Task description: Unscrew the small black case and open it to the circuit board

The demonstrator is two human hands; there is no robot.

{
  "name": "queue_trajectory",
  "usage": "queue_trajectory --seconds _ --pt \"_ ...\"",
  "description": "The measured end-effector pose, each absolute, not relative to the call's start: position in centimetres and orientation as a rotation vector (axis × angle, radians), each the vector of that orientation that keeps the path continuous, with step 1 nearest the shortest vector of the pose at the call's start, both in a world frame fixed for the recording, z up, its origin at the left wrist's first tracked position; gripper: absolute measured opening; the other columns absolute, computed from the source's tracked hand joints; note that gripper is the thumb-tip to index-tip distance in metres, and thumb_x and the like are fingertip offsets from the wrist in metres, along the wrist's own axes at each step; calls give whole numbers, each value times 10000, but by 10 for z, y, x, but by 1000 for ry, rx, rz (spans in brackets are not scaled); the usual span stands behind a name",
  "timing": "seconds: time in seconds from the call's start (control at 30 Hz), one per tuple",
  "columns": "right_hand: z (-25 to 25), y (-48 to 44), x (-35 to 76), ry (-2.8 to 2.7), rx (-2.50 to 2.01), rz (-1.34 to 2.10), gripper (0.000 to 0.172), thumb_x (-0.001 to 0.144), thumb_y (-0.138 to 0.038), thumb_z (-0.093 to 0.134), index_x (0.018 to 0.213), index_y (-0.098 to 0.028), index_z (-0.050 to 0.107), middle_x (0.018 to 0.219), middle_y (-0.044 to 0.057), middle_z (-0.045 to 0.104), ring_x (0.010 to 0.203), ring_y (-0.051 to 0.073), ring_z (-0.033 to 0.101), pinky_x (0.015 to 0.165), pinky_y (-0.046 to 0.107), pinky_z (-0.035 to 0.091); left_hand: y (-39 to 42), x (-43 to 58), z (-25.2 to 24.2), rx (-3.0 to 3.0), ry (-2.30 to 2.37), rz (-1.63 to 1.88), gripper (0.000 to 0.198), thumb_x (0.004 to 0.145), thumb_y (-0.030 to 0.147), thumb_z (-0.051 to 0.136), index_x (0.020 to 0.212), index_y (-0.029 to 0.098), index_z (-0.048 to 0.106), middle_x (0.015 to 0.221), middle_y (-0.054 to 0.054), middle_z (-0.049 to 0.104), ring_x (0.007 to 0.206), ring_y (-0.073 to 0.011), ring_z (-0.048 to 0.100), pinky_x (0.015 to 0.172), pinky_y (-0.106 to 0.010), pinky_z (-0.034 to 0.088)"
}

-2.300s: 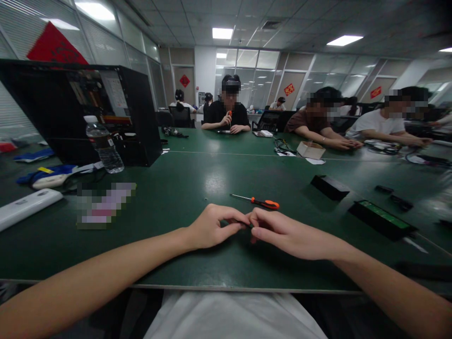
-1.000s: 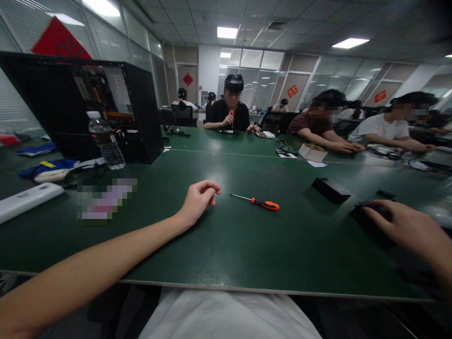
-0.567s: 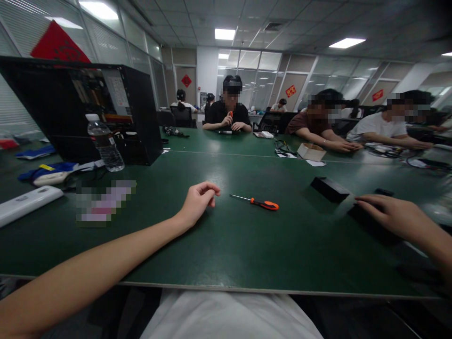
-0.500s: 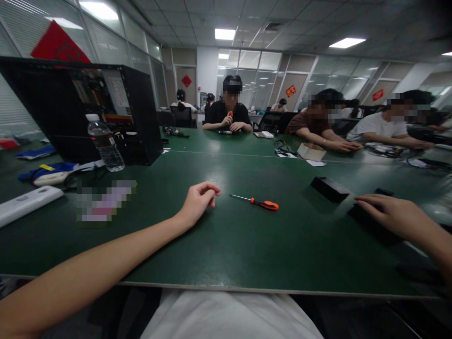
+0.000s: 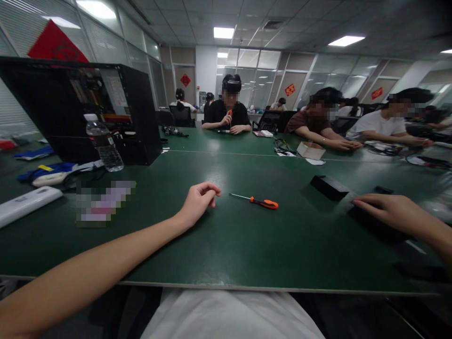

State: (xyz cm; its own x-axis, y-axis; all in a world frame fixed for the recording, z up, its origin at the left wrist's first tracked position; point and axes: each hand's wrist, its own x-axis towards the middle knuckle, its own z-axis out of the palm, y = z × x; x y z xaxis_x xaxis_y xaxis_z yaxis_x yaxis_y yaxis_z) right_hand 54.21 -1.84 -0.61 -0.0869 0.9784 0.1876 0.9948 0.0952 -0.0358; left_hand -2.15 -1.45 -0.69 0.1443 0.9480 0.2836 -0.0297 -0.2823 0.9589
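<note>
My left hand (image 5: 199, 202) rests on the green table (image 5: 197, 254) with its fingers loosely curled in and no object showing in it. Just to its right lies a screwdriver (image 5: 265, 203) with an orange and black handle, its thin shaft pointing toward that hand without touching it. Over on the right, my right hand (image 5: 391, 210) is held low above the table, fingers stretched forward, nothing visible in its grasp. A black box (image 5: 329, 187) lies beyond its fingertips, and a small black piece (image 5: 383, 189) is just past the knuckles.
On the left stand an opened black computer case (image 5: 137, 113), a water bottle (image 5: 106, 146), gloves (image 5: 49, 175) and a white long device (image 5: 31, 205). A blurred packet (image 5: 106, 205) lies nearer. Across the table, people sit by cables and a small open carton (image 5: 310, 150).
My right hand has shifted very slightly left, and more of the small black piece behind it shows. My left hand and the screwdriver stay where they were.
</note>
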Motion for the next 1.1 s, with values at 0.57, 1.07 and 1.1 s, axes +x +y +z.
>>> queue_trajectory --seconds 0.57,1.07,1.1 --pt "-2 -31 514 -1903 -1942 -340 631 745 -779 404 800 -222 694 908 122 736 802 324 692 741 420 517 -18 -20 -3 1472 934 1294 109 741 216 612 784 135 670 750 -26 668 497 -87 537 508 -222 407" --pt "0 -31 519 -1802 -2043 -140 730 650 -904 461 783 -225 694 864 104 729 779 310 673 691 385 484 -19 -19 -2 1481 934 1285 110 736 218 614 777 135 673 733 -19 664 496 -92 543 507 -222 415" --pt "0 -33 517 -1766 -2067 -147 746 641 -910 455 796 -224 702 867 111 727 773 314 670 685 390 483 -19 -19 -2 1478 932 1284 110 735 218 613 777 135 673 732 -19 663 495 -91 543 506 -222 415"
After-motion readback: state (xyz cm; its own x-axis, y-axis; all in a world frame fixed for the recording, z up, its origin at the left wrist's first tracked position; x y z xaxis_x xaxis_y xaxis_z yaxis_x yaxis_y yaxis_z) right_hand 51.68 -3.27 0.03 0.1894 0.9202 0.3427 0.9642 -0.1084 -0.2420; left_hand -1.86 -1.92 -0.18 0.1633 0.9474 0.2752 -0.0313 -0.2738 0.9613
